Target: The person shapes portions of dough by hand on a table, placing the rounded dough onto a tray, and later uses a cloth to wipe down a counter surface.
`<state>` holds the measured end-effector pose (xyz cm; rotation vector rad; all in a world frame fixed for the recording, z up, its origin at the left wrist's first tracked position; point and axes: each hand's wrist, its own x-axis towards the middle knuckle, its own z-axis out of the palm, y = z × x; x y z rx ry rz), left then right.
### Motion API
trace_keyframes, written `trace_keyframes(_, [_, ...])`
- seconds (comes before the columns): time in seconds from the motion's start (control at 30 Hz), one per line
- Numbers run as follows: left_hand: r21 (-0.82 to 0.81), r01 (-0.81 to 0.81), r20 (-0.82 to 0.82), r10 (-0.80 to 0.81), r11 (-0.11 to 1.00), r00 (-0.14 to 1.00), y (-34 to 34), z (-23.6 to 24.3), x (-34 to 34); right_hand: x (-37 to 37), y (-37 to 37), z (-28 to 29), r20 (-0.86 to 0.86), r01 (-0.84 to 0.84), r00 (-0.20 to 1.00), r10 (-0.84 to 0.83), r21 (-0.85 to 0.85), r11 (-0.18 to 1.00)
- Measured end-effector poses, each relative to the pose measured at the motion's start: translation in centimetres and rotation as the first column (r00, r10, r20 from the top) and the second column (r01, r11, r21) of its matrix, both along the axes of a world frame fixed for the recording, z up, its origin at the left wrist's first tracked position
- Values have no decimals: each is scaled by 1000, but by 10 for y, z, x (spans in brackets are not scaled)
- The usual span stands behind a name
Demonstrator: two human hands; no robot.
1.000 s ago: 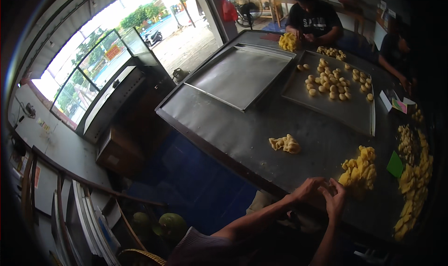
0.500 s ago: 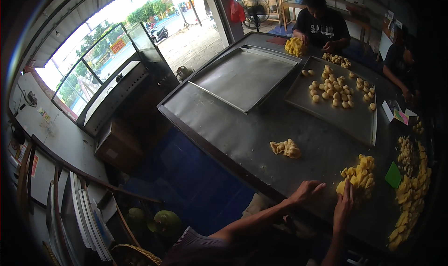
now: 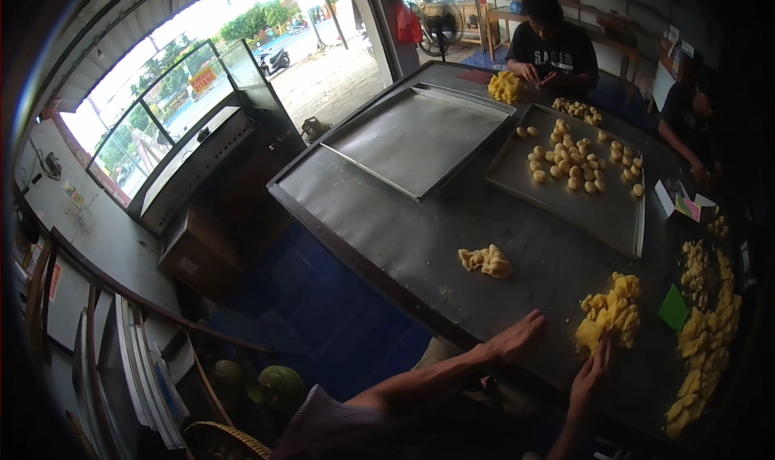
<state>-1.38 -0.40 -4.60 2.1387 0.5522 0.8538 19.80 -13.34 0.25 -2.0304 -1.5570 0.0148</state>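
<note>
My left hand point(image 3: 519, 337) is over the near part of the metal table, its fingers stretched out, with nothing visible in it. To its right, my right hand point(image 3: 591, 373) has its fingers extended, their tips at the near edge of a crumbly yellow mound of filling point(image 3: 611, 308). Beyond my left hand lies a lumpy piece of pale dough point(image 3: 486, 261), apart from both hands. A green scraper point(image 3: 672, 307) rests right of the mound, beside a long heap of yellow filling point(image 3: 704, 355) and small pale dough pieces point(image 3: 696, 268).
A bare metal tray point(image 3: 420, 137) lies at the far left of the table point(image 3: 379, 226). Another tray point(image 3: 557, 210) carries several round dough balls point(image 3: 569, 157). Across the table a co-worker point(image 3: 553, 48) handles something beside more yellow filling point(image 3: 505, 87). Another person point(image 3: 686, 129) is at the far right.
My right hand has drawn back slightly toward me from the yellow mound. My left hand has flattened, its fingers now closer together. The co-worker's hands have come together. The view has shifted slightly.
</note>
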Motion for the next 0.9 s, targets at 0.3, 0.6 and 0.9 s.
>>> trace_keyframes(0.3, [-87,-204,-130,192,975,973,21,46,-19,-9,-8,-4,-56,24,998,-24,-11,1000])
trace_keyframes(0.6, [-138,-351,-495,242,926,834,40,108,-2,9,-4,-30,-65,-24,997,35,166,986])
trace_keyframes(0.9, [291,-465,-181,526,836,831,66,34,35,-6,-5,-9,17,34,999,-35,98,995])
